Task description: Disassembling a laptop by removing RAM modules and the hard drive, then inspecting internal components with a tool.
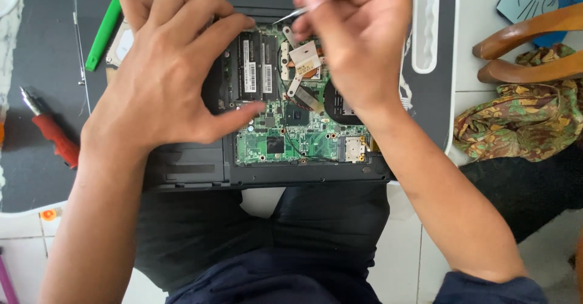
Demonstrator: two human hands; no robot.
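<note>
- A low black lap table [440,91] with a white rim carries the opened black laptop [255,173].
- A dark grey mat [36,67] at the left holds a red-handled screwdriver [53,135] and a green plastic pry tool [104,29].
- The white tiled floor [401,249] lies below.

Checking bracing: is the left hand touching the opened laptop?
Touching. The head view shows the left hand spread flat on the laptop, its thumb lying across the edge of the green circuit board.

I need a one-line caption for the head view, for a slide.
Left hand braces an opened laptop while the right hand holds a thin metal tool over its circuit board.
</note>
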